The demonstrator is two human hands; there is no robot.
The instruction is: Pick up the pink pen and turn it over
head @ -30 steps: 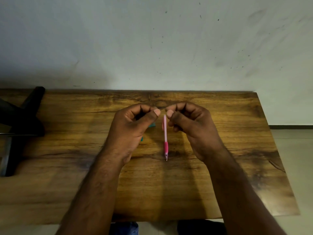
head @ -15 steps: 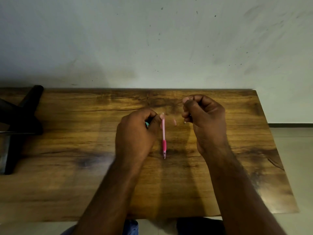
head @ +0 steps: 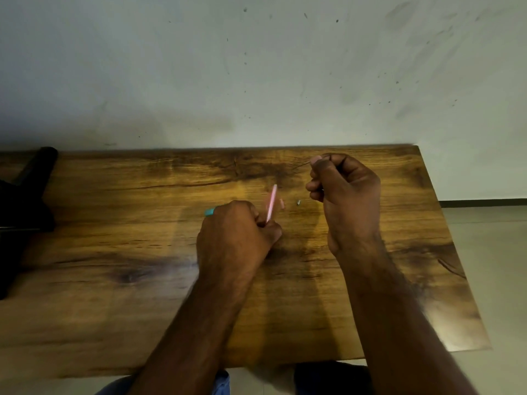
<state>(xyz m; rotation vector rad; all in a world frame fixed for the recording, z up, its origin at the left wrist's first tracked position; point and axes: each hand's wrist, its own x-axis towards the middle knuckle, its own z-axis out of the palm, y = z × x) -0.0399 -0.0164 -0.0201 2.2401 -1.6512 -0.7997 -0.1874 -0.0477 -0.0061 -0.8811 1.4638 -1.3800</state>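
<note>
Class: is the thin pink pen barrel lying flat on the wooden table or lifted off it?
Lifted: the left hand grips the thin pink pen barrel, which slants up from its fingers.

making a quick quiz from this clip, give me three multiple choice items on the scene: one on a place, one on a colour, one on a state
1. Where does the small pink piece lie?
A. on the table between the hands
B. on the floor
C. on the left forearm

2. What colour is the pen barrel in the left hand?
A. black
B. pink
C. yellow

3. How is the right hand?
A. flat on the table
B. fingers spread wide
C. raised, fingers curled, thumb pressed to forefinger

Answers: 1 A, it rests on the wood beside a small grey piece. 2 B, the thin barrel sticking up from the fist is pink. 3 C, the curled fingers pinch something thin, too small to identify.
</note>
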